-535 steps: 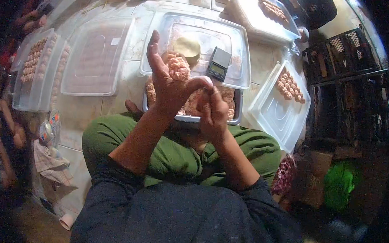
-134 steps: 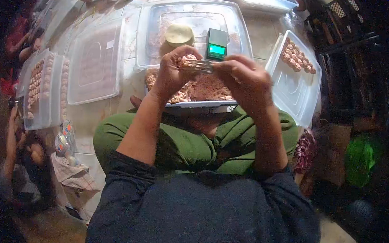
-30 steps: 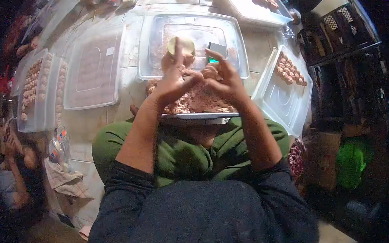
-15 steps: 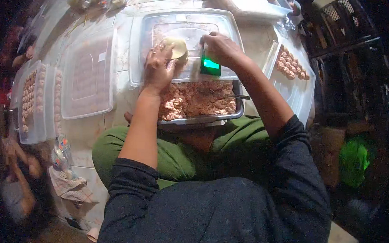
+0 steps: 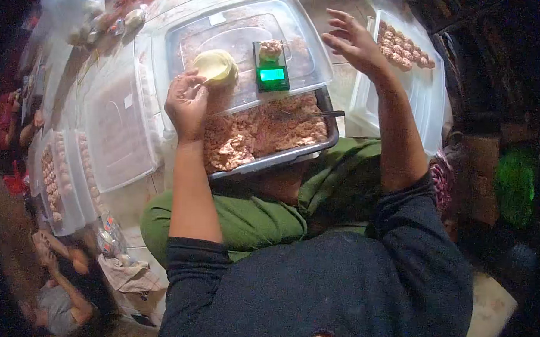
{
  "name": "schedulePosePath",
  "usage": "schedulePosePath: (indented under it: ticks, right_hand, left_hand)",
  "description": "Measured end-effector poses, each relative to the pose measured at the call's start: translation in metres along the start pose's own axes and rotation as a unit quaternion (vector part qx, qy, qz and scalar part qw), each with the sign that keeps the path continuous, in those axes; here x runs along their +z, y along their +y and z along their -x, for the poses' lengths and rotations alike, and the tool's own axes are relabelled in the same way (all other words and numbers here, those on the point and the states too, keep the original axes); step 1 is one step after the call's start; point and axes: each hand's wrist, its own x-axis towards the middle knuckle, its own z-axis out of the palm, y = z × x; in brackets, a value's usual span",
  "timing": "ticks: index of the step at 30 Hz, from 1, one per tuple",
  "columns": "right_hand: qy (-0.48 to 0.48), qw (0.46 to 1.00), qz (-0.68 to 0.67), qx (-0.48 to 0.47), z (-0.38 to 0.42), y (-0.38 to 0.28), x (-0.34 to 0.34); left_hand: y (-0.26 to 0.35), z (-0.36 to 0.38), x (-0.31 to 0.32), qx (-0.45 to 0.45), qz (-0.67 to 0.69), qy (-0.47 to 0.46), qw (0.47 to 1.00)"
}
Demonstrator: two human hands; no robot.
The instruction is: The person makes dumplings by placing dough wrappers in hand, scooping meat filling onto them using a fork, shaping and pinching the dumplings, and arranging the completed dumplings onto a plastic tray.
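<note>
My left hand (image 5: 187, 101) pinches the near edge of the top wrapper on a stack of round, pale yellow wrappers (image 5: 213, 68). The stack lies on a clear plastic lid (image 5: 239, 34). My right hand (image 5: 352, 42) is raised beyond the lid's right edge, its fingers apart and holding nothing. Between the hands, a small black scale (image 5: 273, 78) with a lit green display carries a filled dumpling (image 5: 270, 50). Below the lid, a dark tray (image 5: 270, 165) holds minced meat filling (image 5: 241, 137), with a spoon handle (image 5: 329, 114) over its right side.
On the right, a white tray (image 5: 406, 93) holds rows of dumplings. More dumpling containers (image 5: 70, 187) and a lid (image 5: 118, 126) are at left. A plastic bag (image 5: 75, 9) sits at upper left. Another person's hands (image 5: 48, 249) show at lower left.
My right hand has moved off the scale to the right and opened, uncovering the dumpling. My left hand has drawn back from over the wrappers to their near edge. The view has shifted.
</note>
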Motion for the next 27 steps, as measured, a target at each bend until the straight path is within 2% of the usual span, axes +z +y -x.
schedulePosePath:
  ticks: [3, 5, 6, 9, 13, 16, 19, 22, 25, 26, 27]
  right_hand:
    - [0.006, 0.999, 0.040, 0.009, -0.001, 0.016, -0.011]
    - [-0.004, 0.998, 0.067, 0.000, -0.009, 0.016, -0.017]
    - [-0.004, 1.000, 0.017, 0.024, -0.010, 0.016, -0.016]
    - [-0.016, 0.996, 0.079, -0.042, -0.019, 0.017, -0.001]
    - [-0.054, 0.991, 0.117, -0.038, -0.016, 0.010, 0.021]
    - [-0.055, 0.992, 0.111, -0.038, -0.012, 0.003, 0.032]
    - [-0.069, 0.988, 0.130, -0.046, -0.010, -0.003, 0.035]
    - [-0.082, 0.991, 0.071, -0.079, -0.008, -0.013, 0.048]
    - [-0.088, 0.983, 0.127, -0.096, -0.012, -0.024, 0.076]
    - [-0.098, 0.984, 0.102, -0.107, -0.014, -0.023, 0.082]
    - [-0.080, 0.979, 0.158, -0.101, -0.017, -0.015, 0.092]
  left_hand:
    - [-0.007, 0.002, 0.004, -0.098, 0.137, 0.023, 0.985]
    - [-0.005, 0.000, 0.003, -0.120, 0.170, 0.048, 0.977]
    - [-0.001, -0.002, 0.001, -0.131, 0.186, 0.062, 0.972]
    - [0.009, -0.003, -0.004, -0.194, 0.232, 0.135, 0.944]
    - [-0.003, -0.007, -0.007, -0.131, 0.200, 0.208, 0.948]
    - [0.011, -0.006, -0.003, -0.149, 0.252, 0.224, 0.930]
    - [0.010, -0.006, -0.006, -0.148, 0.239, 0.202, 0.938]
    - [0.010, -0.003, -0.007, -0.063, 0.160, 0.185, 0.968]
    - [0.009, -0.004, -0.002, 0.118, 0.044, 0.052, 0.991]
    - [0.012, 0.002, 0.003, 0.012, 0.069, -0.020, 0.997]
    - [-0.008, 0.003, 0.006, 0.096, -0.105, -0.036, 0.989]
